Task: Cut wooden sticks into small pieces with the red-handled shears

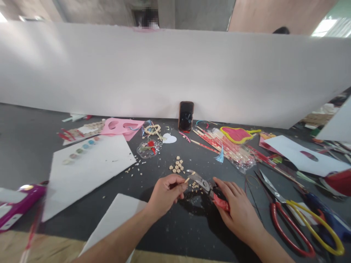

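Note:
My left hand (pixel 168 191) pinches a short, thin wooden stick (pixel 188 179) between thumb and fingertips. In my right hand (pixel 238 206) is a pair of red-handled pliers or cutters (pixel 206 187), held by the handles. Their metal jaws are at the stick's free end, and I cannot tell whether they close on it. Beneath the jaws lie small cut pieces of wood (pixel 195 185). Just behind the hands sits a small pile of flower-shaped wooden pieces (pixel 177 166).
A phone (pixel 186 116) leans against a white board (pixel 175 73). Patterned chopsticks (pixel 208 140) and large scissors (pixel 285 208) lie to the right. White sheets (pixel 90 168), a pink cut-out sheet (pixel 117 126) and a purple tool (pixel 23 206) are on the left.

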`<state>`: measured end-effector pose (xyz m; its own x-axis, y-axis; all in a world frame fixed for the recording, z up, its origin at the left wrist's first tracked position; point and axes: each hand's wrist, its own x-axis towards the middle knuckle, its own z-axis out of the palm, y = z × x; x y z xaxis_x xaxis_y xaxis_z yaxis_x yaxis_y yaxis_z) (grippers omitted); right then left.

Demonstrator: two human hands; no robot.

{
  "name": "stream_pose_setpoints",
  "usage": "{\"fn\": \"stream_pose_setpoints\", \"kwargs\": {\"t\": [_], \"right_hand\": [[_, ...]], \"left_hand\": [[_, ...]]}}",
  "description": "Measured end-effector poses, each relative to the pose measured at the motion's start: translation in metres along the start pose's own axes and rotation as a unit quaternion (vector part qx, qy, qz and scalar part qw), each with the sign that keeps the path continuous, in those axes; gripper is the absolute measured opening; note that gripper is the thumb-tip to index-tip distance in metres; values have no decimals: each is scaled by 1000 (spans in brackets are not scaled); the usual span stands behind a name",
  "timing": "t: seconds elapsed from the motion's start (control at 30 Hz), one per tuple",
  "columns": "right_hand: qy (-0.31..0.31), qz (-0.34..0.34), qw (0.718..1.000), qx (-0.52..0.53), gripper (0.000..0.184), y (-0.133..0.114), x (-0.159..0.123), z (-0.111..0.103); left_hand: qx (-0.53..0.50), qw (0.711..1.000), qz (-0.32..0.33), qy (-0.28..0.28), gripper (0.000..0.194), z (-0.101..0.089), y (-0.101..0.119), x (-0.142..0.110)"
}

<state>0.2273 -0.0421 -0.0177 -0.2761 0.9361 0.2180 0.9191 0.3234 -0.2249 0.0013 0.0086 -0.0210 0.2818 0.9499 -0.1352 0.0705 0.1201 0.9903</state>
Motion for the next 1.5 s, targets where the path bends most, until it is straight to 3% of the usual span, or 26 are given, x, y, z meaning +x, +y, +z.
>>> {"fn": "stream_pose_setpoints", "kwargs": {"t": [0.3, 0.93, 1.23, 1.5], "right_hand": [[-6, -17, 1000, 10, 55, 0, 1, -3], [0, 8, 1000, -10, 49, -5, -4, -3], [8, 16, 1000, -17, 54, -4, -2, 1], [-7, 8, 1000, -5, 59, -1, -1, 2]], "left_hand": [[-15, 999, 14, -32, 24, -1, -2, -1], [-18, 999, -21, -21, 20, 3, -3, -3], [-35, 999, -3, 18, 18, 4, -1, -1], [-14, 1000, 14, -5, 23, 2, 1, -2]]}}
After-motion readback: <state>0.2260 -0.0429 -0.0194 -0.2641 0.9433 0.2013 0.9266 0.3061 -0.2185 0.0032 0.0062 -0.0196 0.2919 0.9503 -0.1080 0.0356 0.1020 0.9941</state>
